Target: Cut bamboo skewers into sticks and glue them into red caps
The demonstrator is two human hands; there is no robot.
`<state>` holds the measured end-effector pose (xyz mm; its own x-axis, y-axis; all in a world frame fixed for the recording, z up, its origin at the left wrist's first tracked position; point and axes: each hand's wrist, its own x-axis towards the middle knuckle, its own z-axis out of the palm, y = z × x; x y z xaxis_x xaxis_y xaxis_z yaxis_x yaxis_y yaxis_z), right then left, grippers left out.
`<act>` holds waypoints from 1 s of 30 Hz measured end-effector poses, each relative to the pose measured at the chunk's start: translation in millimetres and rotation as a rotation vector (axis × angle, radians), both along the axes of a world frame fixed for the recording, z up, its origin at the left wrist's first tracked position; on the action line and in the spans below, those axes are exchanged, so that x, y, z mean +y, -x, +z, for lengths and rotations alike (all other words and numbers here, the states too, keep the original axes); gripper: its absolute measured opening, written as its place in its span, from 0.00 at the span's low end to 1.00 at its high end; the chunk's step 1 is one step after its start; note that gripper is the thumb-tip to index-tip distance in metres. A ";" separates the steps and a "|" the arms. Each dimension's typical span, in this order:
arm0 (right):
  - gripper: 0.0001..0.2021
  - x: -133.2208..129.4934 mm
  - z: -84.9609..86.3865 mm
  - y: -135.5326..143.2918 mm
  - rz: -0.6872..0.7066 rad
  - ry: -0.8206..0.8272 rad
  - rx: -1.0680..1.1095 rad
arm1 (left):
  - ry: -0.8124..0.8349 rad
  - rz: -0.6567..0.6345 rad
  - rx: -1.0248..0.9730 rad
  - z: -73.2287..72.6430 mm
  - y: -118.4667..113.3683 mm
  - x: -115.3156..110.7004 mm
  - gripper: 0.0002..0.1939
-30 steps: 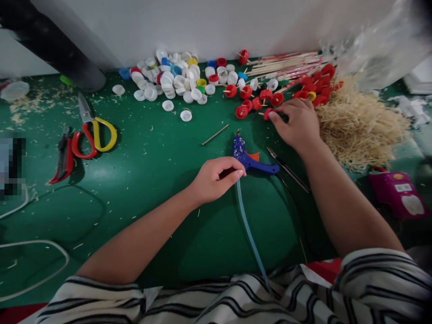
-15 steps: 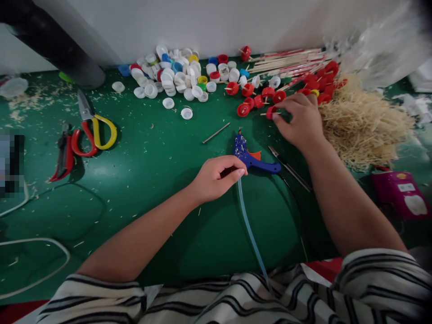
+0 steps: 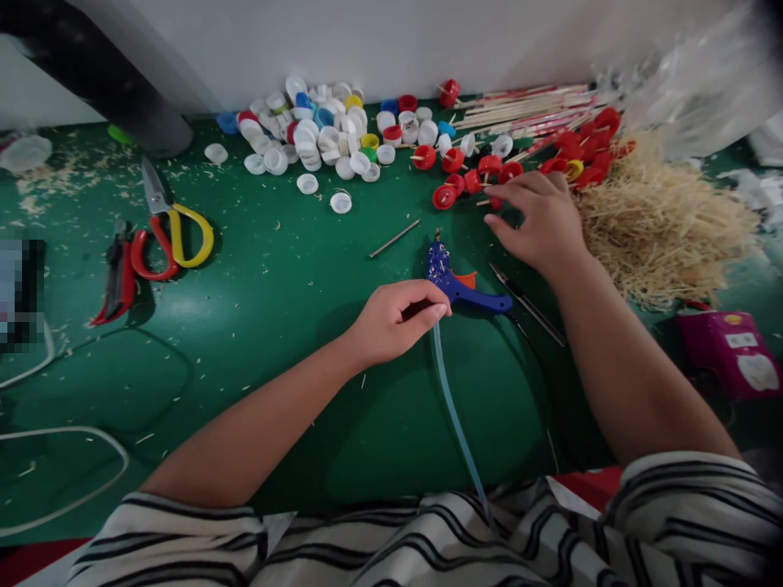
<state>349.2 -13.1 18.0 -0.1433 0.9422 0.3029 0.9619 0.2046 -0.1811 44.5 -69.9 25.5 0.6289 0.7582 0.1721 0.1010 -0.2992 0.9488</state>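
Observation:
My left hand (image 3: 400,322) is closed in a pinch at the rear end of a blue hot glue gun (image 3: 456,287) lying on its side, where a long translucent glue stick (image 3: 456,416) comes out. The fingers hide the exact grip. My right hand (image 3: 538,216) is open, thumb and forefinger apart, around a red bottle cap (image 3: 496,203) with a thin wooden stick through it, partly hidden behind the fingers. Several similar red caps (image 3: 444,196) with sticks lie just left of and beyond that hand.
Loose bottle caps (image 3: 324,134) are piled along the wall, beside wooden skewers (image 3: 526,108). Wood shavings (image 3: 666,220) heap at right, near a magenta box (image 3: 731,350). A craft knife (image 3: 529,306), a metal rod (image 3: 395,239), scissors (image 3: 174,236) and red-handled cutters (image 3: 116,277) lie around.
My right thumb and forefinger have parted and let go of the red cap, which stays on the table. My left hand keeps its place at the glue gun.

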 end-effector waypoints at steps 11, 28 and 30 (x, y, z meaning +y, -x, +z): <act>0.25 3.6 -4.0 -13.8 -0.156 0.044 0.182 | 0.008 -0.004 0.009 0.7 0.2 -0.6 0.11; 0.23 4.2 -3.6 -12.1 -0.118 -0.044 0.181 | 0.016 -0.009 -0.001 -1.2 -0.2 0.0 0.11; 0.21 4.0 -2.8 -11.3 -0.122 -0.045 0.180 | 0.013 -0.011 0.002 -0.9 0.2 0.3 0.11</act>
<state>360.6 -9.1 15.2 0.0315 0.9342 0.3553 0.9331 0.1000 -0.3456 44.3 -69.6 24.7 0.6379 0.7531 0.1612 0.0996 -0.2881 0.9524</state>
